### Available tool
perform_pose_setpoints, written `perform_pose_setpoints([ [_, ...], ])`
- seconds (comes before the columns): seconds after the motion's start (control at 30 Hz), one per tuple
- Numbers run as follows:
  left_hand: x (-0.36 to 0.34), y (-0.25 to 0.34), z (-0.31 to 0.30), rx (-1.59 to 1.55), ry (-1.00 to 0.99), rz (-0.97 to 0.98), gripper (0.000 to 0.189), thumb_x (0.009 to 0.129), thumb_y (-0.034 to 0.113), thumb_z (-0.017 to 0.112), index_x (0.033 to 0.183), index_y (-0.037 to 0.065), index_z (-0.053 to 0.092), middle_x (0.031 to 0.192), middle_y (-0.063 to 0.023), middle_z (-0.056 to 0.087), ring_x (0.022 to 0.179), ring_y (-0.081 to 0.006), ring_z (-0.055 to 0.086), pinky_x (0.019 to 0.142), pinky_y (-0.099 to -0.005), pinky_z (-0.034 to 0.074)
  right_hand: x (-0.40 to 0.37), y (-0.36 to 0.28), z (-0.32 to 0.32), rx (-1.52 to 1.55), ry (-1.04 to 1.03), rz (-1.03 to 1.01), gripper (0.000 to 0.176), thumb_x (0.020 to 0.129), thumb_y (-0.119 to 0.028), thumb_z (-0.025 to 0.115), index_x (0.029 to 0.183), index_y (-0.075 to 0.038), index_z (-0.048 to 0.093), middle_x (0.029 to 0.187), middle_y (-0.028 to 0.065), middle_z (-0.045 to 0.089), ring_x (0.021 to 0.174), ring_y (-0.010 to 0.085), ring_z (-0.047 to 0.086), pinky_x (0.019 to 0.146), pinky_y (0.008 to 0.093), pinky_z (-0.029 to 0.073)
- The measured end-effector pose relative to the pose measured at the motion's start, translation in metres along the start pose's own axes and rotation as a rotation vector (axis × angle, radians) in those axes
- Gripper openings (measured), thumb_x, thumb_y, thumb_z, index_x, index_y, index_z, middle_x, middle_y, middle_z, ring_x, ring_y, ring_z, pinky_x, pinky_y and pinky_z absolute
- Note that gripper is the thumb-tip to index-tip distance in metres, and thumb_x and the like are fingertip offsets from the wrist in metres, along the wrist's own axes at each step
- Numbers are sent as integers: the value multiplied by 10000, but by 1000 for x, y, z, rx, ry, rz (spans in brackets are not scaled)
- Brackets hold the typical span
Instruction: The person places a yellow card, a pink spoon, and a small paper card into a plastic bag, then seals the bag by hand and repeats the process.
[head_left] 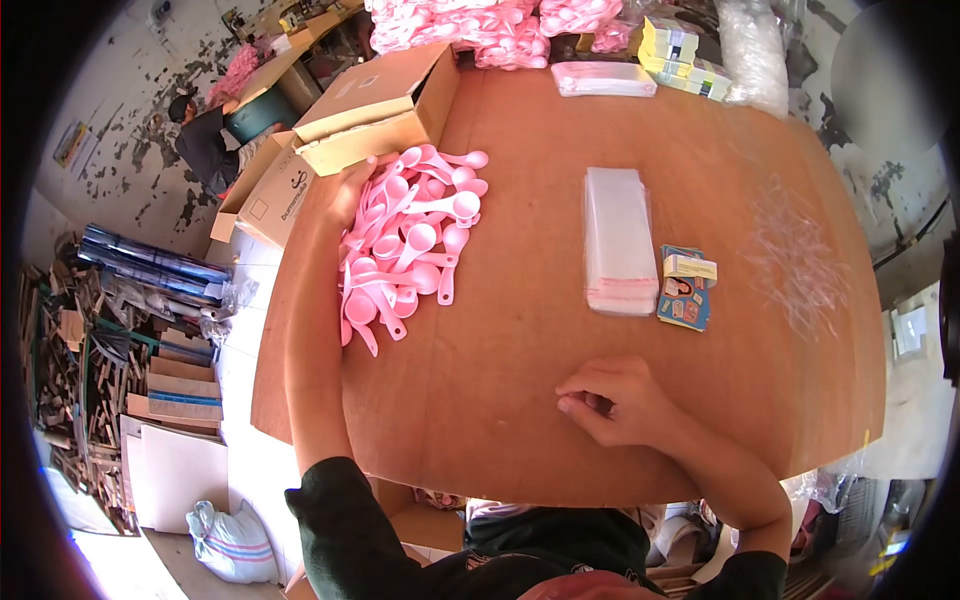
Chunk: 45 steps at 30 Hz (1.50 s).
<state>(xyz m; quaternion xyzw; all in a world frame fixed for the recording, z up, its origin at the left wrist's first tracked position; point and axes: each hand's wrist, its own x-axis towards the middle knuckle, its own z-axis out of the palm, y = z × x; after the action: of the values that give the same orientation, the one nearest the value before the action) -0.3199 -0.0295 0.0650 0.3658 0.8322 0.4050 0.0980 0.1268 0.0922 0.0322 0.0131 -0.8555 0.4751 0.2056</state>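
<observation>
A heap of pink plastic measuring spoons [420, 238] lies on the left half of the brown table. My left hand [350, 186] reaches along the heap's far left side, right at the lower edge of a cardboard box [375, 108]; its fingers are mostly hidden. Over the near middle of the table, my right hand [612, 398] is closed, fingers curled toward the thumb with nothing showing in them. Beyond it lies a stack of clear plastic bags [618, 240]. Beside the bags sits a small stack of blue printed cards [684, 305] with a pale band across it.
Clear plastic strips [800, 260] are scattered at the table's right. Along the far edge lie bagged pink spoons [460, 28], a packet of bags [603, 79] and yellow-white card stacks [684, 60]. Another person [205, 145] sits at far left, behind an open carton [268, 195].
</observation>
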Motion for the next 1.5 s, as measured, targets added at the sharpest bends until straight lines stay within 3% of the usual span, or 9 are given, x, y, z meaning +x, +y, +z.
perform_pose_setpoints([
  [0.17, -20, 27, 23, 89, 186, 199, 437, 1001, 339, 411, 1189, 34, 662, 1271, -110, 612, 1122, -205, 589, 1004, -305, 422, 0, -3, 0, 1, 2, -7, 50, 781, -50, 716, 812, -38, 678, 656, 51, 616, 505, 148, 576, 468, 268, 450],
  [0.43, -15, 34, 84, -593, -183, -7, 428, 987, 340, 470, 1195, 13, 651, 1240, -131, 621, 1100, -208, 598, 965, -307, 457, -9, 10, -3, 10, 26, -21, 50, 789, -78, 710, 809, -47, 675, 646, 63, 612, 504, 169, 574, 477, 288, 453],
  [0.67, 1, 18, 108, -767, -230, -14, 435, 969, 345, 532, 1198, -8, 642, 1195, -153, 631, 1072, -205, 607, 924, -314, 490, -12, 11, -3, -2, 39, -33, 52, 783, -79, 711, 814, -48, 683, 646, 71, 626, 519, 180, 589, 489, 295, 457],
  [0.87, -10, 44, 117, -471, -67, -80, 470, 956, 376, 566, 1212, -15, 617, 1154, -117, 647, 1012, -187, 613, 907, -310, 485, -13, 17, -2, -15, 29, -85, 56, 801, -67, 717, 841, -34, 698, 690, 71, 658, 524, 136, 603, 475, 257, 465],
  [0.97, 0, 51, 119, -228, 13, 9, 490, 947, 419, 554, 1202, 10, 641, 1123, -133, 659, 911, -191, 633, 855, -311, 486, -14, 19, -2, -14, 45, -87, 64, 799, -74, 720, 846, -35, 702, 682, 69, 658, 524, 127, 603, 476, 255, 464],
  [1.1, 39, 43, 113, -129, 158, 315, 554, 959, 461, 523, 1283, 15, 579, 1192, -144, 633, 1048, -239, 604, 901, -336, 480, -14, 18, -3, -22, 39, -91, 58, 801, -81, 715, 835, -38, 699, 669, 61, 654, 514, 120, 595, 468, 255, 457],
  [1.2, 46, 64, 108, -70, -74, 44, 676, 962, 564, 441, 1387, 40, 473, 1451, -183, 420, 1316, -297, 436, 1051, -362, 400, -15, 19, -3, -9, 18, -93, 50, 805, -80, 708, 820, -35, 692, 659, 52, 651, 503, 113, 585, 459, 256, 449],
  [1.3, 42, 78, 111, 106, -145, -35, 668, 967, 561, 430, 1389, 45, 471, 1470, -181, 395, 1341, -301, 401, 1071, -365, 373, -15, 19, -1, 0, 32, -81, 56, 798, -108, 689, 788, -54, 681, 612, 61, 615, 505, 164, 593, 481, 293, 459],
  [1.5, -64, 212, 85, 579, -118, -160, 654, 976, 554, 407, 1394, 54, 466, 1506, -178, 344, 1391, -309, 331, 1111, -370, 320, -15, 20, 0, -2, 42, -97, 45, 813, -79, 697, 820, -35, 693, 650, 52, 650, 495, 121, 584, 467, 255, 452],
])
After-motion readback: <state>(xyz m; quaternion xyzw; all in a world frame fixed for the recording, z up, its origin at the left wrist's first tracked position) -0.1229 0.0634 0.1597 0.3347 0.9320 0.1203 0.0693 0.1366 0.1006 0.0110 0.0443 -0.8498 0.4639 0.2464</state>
